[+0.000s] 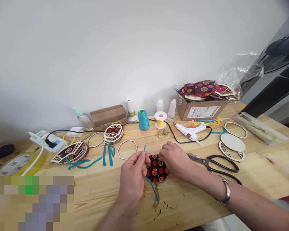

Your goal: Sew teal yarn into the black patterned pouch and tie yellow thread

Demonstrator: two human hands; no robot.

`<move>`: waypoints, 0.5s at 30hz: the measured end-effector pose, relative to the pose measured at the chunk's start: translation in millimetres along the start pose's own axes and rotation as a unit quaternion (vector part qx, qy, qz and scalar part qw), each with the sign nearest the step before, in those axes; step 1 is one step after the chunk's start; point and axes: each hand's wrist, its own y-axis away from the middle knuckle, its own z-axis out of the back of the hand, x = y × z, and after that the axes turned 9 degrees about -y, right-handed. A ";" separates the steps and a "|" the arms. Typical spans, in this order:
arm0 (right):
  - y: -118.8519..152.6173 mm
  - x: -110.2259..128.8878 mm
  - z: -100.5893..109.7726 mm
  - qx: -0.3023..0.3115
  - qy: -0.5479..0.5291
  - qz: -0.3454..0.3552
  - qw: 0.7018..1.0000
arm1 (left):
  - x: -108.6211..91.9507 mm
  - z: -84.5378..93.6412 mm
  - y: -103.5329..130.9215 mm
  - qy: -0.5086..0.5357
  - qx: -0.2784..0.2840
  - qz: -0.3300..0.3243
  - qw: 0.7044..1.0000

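Note:
Low over the front of the table, a black fabric-covered piece with red and orange round motifs (pixel 155 170) sits between my two hands. My left hand (pixel 134 170) is closed in a pinch at its left edge, and the tip of a blue cord (pixel 144 148) pokes up above the thumb. More blue cord (pixel 152 186) hangs below the piece beside an olive-green cord (pixel 157 199). My right hand (pixel 174 157) grips the piece's upper right edge, its fingertips partly hidden. Black-handled scissors (pixel 210 162) lie under and beside my right forearm.
Behind stand a teal thread cone (pixel 143 120), a yellow thread spool (pixel 160 119) and a white glue gun (pixel 190 131). An octagonal wooden frame (pixel 127 149) and stacked ornaments (pixel 113 133) lie left. A cardboard box (pixel 199 109) of fabric pieces stands back right; wooden discs (pixel 233 142) lie right.

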 end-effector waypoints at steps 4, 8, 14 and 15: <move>-11.5 4.7 18.8 -0.024 -0.147 -0.048 0.988 | 0.1 -0.1 0.2 0.007 0.001 0.004 1.000; -40.4 9.7 50.3 -0.023 -0.332 -0.085 0.939 | 1.2 -0.4 1.6 0.011 0.005 0.018 1.000; -104.1 27.0 114.1 -0.040 -0.542 -0.078 0.836 | 0.9 -0.3 2.9 0.022 0.007 0.029 0.999; -114.6 29.6 125.0 -0.058 -0.560 -0.071 0.824 | 0.8 -0.2 2.7 0.026 0.007 0.033 0.999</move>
